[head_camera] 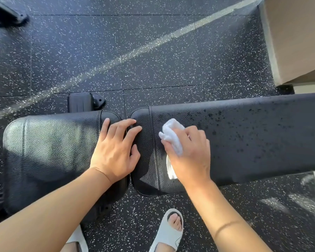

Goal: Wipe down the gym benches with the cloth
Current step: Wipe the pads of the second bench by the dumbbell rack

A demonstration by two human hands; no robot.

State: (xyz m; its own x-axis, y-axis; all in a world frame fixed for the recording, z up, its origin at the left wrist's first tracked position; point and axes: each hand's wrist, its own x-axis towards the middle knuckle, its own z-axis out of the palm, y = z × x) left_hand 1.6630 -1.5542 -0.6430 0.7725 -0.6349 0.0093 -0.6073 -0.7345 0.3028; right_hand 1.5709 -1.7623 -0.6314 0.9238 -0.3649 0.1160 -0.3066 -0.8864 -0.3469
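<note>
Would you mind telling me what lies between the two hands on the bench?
In the head view, between the left hand and the right hand holding the cloth lies only bare black padding, with its stitched seam.

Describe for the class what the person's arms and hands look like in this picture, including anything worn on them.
Both forearms are bare, with no sleeves in view. The left hand and right hand wear no gloves, and no rings, watch or bracelet can be seen. The fingernails that show are short and unpainted. No markings appear on either arm.
</note>
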